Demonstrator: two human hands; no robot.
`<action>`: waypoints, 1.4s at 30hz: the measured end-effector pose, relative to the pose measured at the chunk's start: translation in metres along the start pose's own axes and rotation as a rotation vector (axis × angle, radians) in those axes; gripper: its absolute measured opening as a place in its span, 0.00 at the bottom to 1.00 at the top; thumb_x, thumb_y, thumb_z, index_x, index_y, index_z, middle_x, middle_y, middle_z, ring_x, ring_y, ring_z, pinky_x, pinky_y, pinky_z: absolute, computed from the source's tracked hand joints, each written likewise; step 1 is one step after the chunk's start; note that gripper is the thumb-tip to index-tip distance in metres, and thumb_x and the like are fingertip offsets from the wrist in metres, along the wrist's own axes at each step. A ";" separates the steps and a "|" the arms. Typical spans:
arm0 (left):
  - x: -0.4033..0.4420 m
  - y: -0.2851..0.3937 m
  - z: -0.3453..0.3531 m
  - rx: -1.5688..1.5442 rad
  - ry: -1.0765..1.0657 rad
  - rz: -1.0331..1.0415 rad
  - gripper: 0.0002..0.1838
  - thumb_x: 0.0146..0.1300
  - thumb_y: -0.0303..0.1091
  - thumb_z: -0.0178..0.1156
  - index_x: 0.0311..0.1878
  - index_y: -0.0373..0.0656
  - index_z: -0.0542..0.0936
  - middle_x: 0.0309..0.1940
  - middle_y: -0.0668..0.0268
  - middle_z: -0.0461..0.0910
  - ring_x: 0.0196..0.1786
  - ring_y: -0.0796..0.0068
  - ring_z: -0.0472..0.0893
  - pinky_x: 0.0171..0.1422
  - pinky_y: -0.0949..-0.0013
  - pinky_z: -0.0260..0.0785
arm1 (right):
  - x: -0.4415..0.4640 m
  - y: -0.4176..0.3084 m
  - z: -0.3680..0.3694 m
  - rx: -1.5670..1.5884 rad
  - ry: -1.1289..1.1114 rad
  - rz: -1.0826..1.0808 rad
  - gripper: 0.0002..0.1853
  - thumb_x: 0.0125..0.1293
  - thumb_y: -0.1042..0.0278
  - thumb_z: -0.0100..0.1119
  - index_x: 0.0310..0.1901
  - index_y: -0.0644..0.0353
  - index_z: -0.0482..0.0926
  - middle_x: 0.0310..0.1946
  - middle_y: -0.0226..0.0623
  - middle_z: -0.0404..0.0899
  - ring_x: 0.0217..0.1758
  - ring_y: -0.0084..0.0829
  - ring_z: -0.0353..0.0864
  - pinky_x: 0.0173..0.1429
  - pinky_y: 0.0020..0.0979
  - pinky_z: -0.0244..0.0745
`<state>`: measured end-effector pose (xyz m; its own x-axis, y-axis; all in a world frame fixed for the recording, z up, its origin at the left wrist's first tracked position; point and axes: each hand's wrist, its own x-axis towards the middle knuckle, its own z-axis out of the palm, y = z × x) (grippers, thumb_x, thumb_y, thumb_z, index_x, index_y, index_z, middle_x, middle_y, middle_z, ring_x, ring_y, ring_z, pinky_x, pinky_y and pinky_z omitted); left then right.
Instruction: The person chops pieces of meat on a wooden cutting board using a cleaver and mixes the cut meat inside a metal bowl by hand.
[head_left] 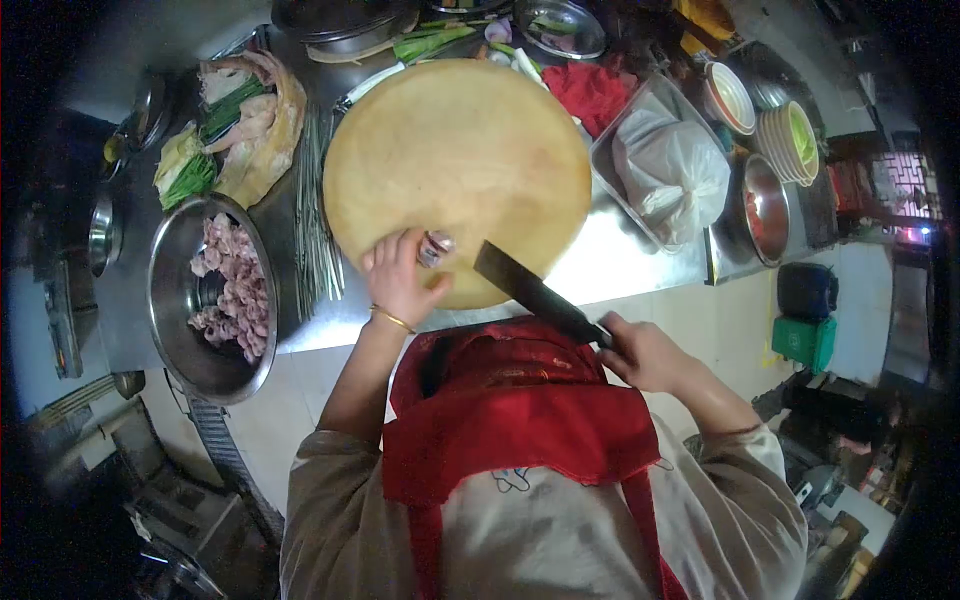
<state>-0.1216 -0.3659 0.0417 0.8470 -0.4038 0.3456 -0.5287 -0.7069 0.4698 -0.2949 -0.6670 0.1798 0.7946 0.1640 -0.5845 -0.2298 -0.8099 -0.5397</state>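
Observation:
My right hand (640,352) grips the handle of a cleaver (535,293). Its dark blade slants up and left over the near edge of the round wooden chopping board (455,150). At the board's lower left, my left hand (400,268) rests with fingers and thumb apart. A small glossy reddish-white piece (437,248) lies on the board beside the index finger, seemingly touching it; its kind is unclear. The blade tip is a short way right of this piece, apart from it.
Left stands a steel bowl (165,310) of cut raw meat (240,290). Long green stalks (318,220) lie beside the board. Farther back are greens and pale meat (255,130). At right are a red cloth (588,95), a bagged tray (670,165), and stacked bowls (785,145).

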 end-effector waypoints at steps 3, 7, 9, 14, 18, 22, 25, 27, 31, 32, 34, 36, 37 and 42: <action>0.013 0.012 0.014 0.069 -0.131 0.037 0.23 0.49 0.49 0.71 0.47 0.52 0.78 0.42 0.65 0.79 0.53 0.61 0.77 0.61 0.56 0.66 | -0.011 0.000 0.007 0.175 0.214 0.025 0.14 0.66 0.67 0.58 0.51 0.60 0.69 0.24 0.49 0.77 0.27 0.51 0.79 0.34 0.46 0.73; 0.031 0.004 0.021 0.097 -0.292 -0.011 0.16 0.52 0.51 0.70 0.38 0.54 0.83 0.41 0.66 0.81 0.50 0.63 0.81 0.56 0.57 0.72 | 0.021 0.002 0.027 0.555 0.393 0.177 0.15 0.70 0.71 0.55 0.56 0.60 0.68 0.23 0.32 0.73 0.19 0.21 0.71 0.22 0.28 0.69; 0.029 -0.015 -0.024 0.065 -0.140 -0.102 0.15 0.51 0.51 0.71 0.35 0.53 0.84 0.38 0.65 0.82 0.46 0.61 0.83 0.52 0.57 0.75 | 0.035 0.020 0.044 0.675 0.448 0.109 0.17 0.70 0.73 0.53 0.58 0.57 0.64 0.22 0.27 0.69 0.17 0.19 0.68 0.19 0.25 0.67; -0.013 -0.132 -0.169 0.145 0.370 -0.508 0.15 0.52 0.46 0.73 0.37 0.46 0.86 0.35 0.60 0.85 0.38 0.58 0.85 0.43 0.59 0.77 | 0.048 0.052 0.070 0.363 0.474 0.081 0.13 0.72 0.72 0.51 0.55 0.59 0.64 0.23 0.25 0.66 0.19 0.17 0.66 0.20 0.24 0.66; -0.058 -0.264 -0.202 0.369 -0.030 -0.809 0.19 0.58 0.48 0.67 0.48 0.50 0.84 0.43 0.60 0.83 0.45 0.55 0.83 0.50 0.56 0.77 | 0.048 0.052 0.067 0.263 0.464 0.016 0.13 0.73 0.72 0.51 0.55 0.59 0.64 0.23 0.26 0.66 0.18 0.17 0.66 0.20 0.24 0.65; -0.055 -0.324 -0.175 0.481 -0.044 -0.691 0.20 0.61 0.38 0.60 0.59 0.60 0.79 0.60 0.60 0.75 0.59 0.51 0.76 0.60 0.52 0.73 | 0.046 0.028 0.059 0.205 0.479 0.084 0.10 0.73 0.71 0.51 0.52 0.60 0.64 0.22 0.26 0.66 0.18 0.17 0.66 0.20 0.24 0.64; -0.045 -0.362 -0.163 0.421 -0.037 -0.691 0.18 0.62 0.33 0.58 0.55 0.61 0.81 0.58 0.61 0.76 0.57 0.53 0.78 0.60 0.55 0.74 | 0.044 0.032 0.064 0.123 0.494 0.137 0.10 0.73 0.70 0.51 0.51 0.61 0.64 0.22 0.26 0.66 0.18 0.17 0.66 0.20 0.24 0.64; -0.032 -0.348 -0.169 0.416 -0.068 -0.818 0.17 0.61 0.32 0.59 0.53 0.61 0.82 0.58 0.61 0.77 0.54 0.53 0.80 0.58 0.55 0.75 | 0.043 0.034 0.064 0.080 0.481 0.155 0.10 0.74 0.70 0.51 0.51 0.61 0.64 0.23 0.26 0.66 0.18 0.17 0.66 0.20 0.24 0.64; -0.030 -0.351 -0.171 -0.224 0.291 -1.123 0.11 0.67 0.39 0.58 0.48 0.46 0.82 0.46 0.59 0.82 0.48 0.58 0.83 0.51 0.54 0.77 | 0.042 0.025 0.061 0.104 0.439 0.253 0.11 0.70 0.71 0.52 0.52 0.62 0.68 0.28 0.40 0.71 0.29 0.32 0.72 0.36 0.36 0.70; -0.027 -0.340 -0.178 -0.528 0.466 -1.224 0.13 0.68 0.41 0.58 0.47 0.43 0.82 0.44 0.59 0.82 0.48 0.60 0.83 0.50 0.55 0.77 | 0.044 0.018 0.058 0.146 0.429 0.311 0.11 0.69 0.72 0.52 0.51 0.63 0.70 0.31 0.47 0.73 0.35 0.40 0.75 0.43 0.42 0.73; -0.023 -0.311 -0.192 -1.079 0.557 -1.019 0.12 0.69 0.39 0.59 0.48 0.42 0.81 0.45 0.59 0.83 0.46 0.64 0.84 0.49 0.61 0.78 | 0.046 0.030 0.062 0.189 0.462 0.243 0.12 0.69 0.72 0.52 0.52 0.62 0.69 0.29 0.45 0.74 0.31 0.36 0.76 0.39 0.39 0.73; -0.023 -0.267 -0.199 -1.616 0.608 -0.764 0.12 0.69 0.38 0.59 0.49 0.40 0.80 0.45 0.59 0.83 0.44 0.68 0.84 0.49 0.67 0.79 | 0.043 0.027 0.060 0.302 0.448 0.238 0.12 0.70 0.71 0.51 0.53 0.61 0.68 0.27 0.41 0.74 0.27 0.32 0.76 0.33 0.36 0.73; -0.014 -0.235 -0.199 -1.625 0.579 -0.749 0.11 0.69 0.37 0.59 0.49 0.40 0.79 0.45 0.58 0.83 0.44 0.68 0.84 0.49 0.66 0.80 | 0.045 0.007 0.048 0.393 0.423 0.270 0.12 0.70 0.71 0.51 0.53 0.61 0.68 0.25 0.39 0.73 0.25 0.29 0.75 0.30 0.34 0.72; -0.002 -0.107 -0.103 -1.008 -0.055 -0.558 0.10 0.64 0.35 0.63 0.46 0.44 0.80 0.44 0.60 0.84 0.44 0.69 0.84 0.47 0.65 0.81 | 0.060 0.004 0.029 0.447 0.406 0.220 0.13 0.71 0.69 0.52 0.54 0.61 0.67 0.19 0.33 0.71 0.17 0.23 0.72 0.22 0.31 0.69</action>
<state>-0.0723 -0.2297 0.0742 0.9648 -0.2236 -0.1386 0.1375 -0.0206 0.9903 -0.2647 -0.6440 0.1250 0.8315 -0.2769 -0.4817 -0.5543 -0.4729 -0.6849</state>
